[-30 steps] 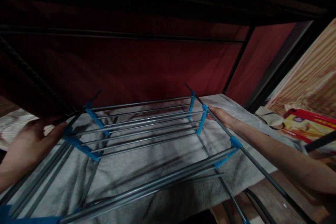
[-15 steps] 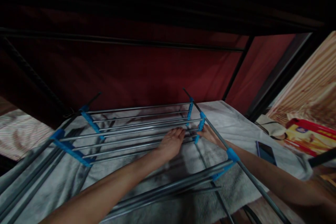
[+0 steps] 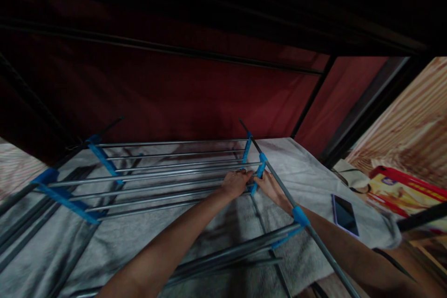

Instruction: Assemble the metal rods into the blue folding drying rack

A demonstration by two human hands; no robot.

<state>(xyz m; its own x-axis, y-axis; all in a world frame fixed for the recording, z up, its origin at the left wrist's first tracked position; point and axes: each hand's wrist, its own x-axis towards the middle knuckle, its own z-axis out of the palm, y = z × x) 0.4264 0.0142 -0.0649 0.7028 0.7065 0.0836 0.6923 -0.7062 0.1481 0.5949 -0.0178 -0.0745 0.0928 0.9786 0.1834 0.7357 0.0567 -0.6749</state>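
Observation:
A rack of grey metal tubes joined by blue plastic connectors lies on its side across a pale cloth. My left hand is closed around the right end of a middle tube, close beside a blue connector. On the other side of that connector, my right hand grips it, thumb towards the tube ends. Some fingertips of both hands are hidden behind the tubes and plastic. Another blue connector with tubes in it sits nearer to me, by my right forearm.
A phone lies on the pale cloth at right, near a red and yellow package. Loose tubes rest at the left. Behind the rack hangs a dark red fabric wall with black frame bars.
My left hand has slid right along the tube, up to the connector and close to my right hand. The view has shifted, so the rack appears further left.

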